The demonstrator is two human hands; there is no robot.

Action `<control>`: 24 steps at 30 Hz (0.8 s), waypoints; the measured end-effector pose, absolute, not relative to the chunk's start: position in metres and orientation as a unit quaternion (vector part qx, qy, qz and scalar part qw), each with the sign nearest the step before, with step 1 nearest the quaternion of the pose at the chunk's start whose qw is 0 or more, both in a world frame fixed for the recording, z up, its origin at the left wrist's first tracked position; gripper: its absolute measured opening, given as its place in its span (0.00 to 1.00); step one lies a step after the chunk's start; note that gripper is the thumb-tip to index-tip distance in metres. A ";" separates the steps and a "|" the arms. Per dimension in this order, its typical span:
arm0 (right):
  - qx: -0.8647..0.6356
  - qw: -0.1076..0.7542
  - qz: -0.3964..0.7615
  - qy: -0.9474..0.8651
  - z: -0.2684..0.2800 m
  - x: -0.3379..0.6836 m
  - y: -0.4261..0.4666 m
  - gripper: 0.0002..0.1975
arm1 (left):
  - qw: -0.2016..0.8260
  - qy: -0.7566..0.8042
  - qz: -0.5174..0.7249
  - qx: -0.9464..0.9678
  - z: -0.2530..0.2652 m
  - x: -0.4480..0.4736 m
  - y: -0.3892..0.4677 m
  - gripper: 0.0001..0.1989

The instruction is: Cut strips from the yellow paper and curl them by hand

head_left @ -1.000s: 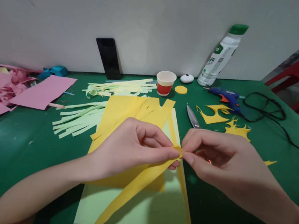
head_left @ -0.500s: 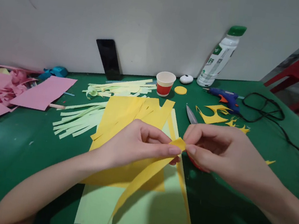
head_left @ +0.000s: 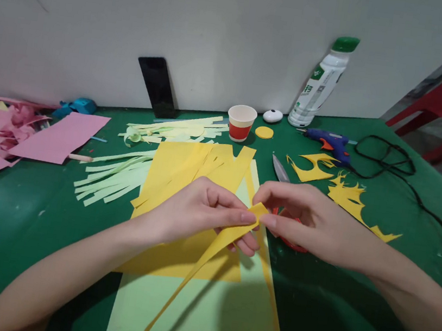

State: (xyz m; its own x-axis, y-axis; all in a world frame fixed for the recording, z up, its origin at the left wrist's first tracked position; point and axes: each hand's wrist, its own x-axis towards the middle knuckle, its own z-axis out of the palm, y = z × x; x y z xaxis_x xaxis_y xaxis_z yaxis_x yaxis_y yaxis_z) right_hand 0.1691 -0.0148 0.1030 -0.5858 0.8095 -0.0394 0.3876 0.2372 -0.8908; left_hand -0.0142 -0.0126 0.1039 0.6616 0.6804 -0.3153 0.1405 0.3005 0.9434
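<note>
Head view: yellow strip [head_left: 218, 246] long, narrow, slanting

The right hand [head_left: 311, 222] has shifted leftward, closer to the left hand [head_left: 202, 212], and no longer covers as much of the jagged yellow scrap [head_left: 348, 198], whose length now shows on the right. More of the scissors' red handles [head_left: 294, 246] peeks out beneath it. The yellow strip [head_left: 215, 249] has turned: its squared end, hidden between the fingertips a second ago, now shows above the left thumb, and its tail, broad before, looks narrow toward the near side. More left fingertips show under it.
</note>
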 end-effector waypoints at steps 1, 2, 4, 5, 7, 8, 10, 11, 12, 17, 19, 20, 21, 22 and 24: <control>-0.387 0.206 0.461 -0.772 0.102 0.168 -0.015 0.04 | 0.716 0.369 0.176 0.566 0.104 -0.014 -0.013 0.09; -0.377 0.193 0.449 -0.787 0.100 0.168 -0.015 0.07 | 0.712 0.373 0.161 0.572 0.105 -0.014 -0.014 0.09; -0.353 0.179 0.430 -0.812 0.098 0.167 -0.015 0.12 | 0.704 0.380 0.127 0.586 0.106 -0.014 -0.016 0.09; -0.339 0.173 0.420 -0.823 0.097 0.167 -0.014 0.14 | 0.703 0.379 0.114 0.590 0.107 -0.014 -0.016 0.09; -0.313 0.164 0.399 -0.846 0.097 0.168 -0.014 0.15 | 0.707 0.372 0.096 0.594 0.107 -0.014 -0.018 0.10; -0.302 0.162 0.389 -0.855 0.097 0.168 -0.013 0.15 | 0.709 0.369 0.091 0.594 0.106 -0.014 -0.018 0.10; -0.285 0.162 0.375 -0.867 0.099 0.171 -0.012 0.14 | 0.710 0.367 0.086 0.594 0.105 -0.013 -0.018 0.11; -0.278 0.161 0.372 -0.871 0.100 0.173 -0.011 0.14 | 0.710 0.368 0.085 0.594 0.105 -0.013 -0.018 0.11; -0.273 0.157 0.369 -0.874 0.101 0.176 -0.010 0.13 | 0.710 0.368 0.084 0.595 0.105 -0.014 -0.018 0.10; -0.340 0.236 0.343 -0.843 0.107 0.198 0.002 0.13 | 0.683 0.386 0.077 0.615 0.109 -0.016 -0.018 0.11; -0.381 0.276 0.339 -0.815 0.109 0.201 0.004 0.13 | 0.670 0.394 0.081 0.624 0.111 -0.016 -0.019 0.11; -0.382 0.270 0.346 -0.814 0.109 0.199 0.003 0.13 | 0.665 0.395 0.083 0.628 0.112 -0.016 -0.020 0.12; -0.370 0.247 0.360 -0.820 0.109 0.196 0.002 0.12 | 0.660 0.397 0.084 0.633 0.113 -0.015 -0.020 0.12; -0.348 0.217 0.376 -0.831 0.108 0.192 -0.001 0.12 | 0.655 0.399 0.083 0.637 0.113 -0.014 -0.021 0.12; -0.306 0.164 0.400 -0.848 0.106 0.182 -0.006 0.12 | 0.641 0.404 0.079 0.647 0.113 -0.012 -0.021 0.13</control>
State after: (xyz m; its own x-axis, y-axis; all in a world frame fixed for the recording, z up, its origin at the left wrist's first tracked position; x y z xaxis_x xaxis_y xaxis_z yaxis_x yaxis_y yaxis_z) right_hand 0.1824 -0.0063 0.1056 -0.7591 0.6500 0.0345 0.3873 0.4937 -0.7786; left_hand -0.0120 -0.0214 0.1131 0.6604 0.6251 -0.4161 0.4219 0.1495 0.8942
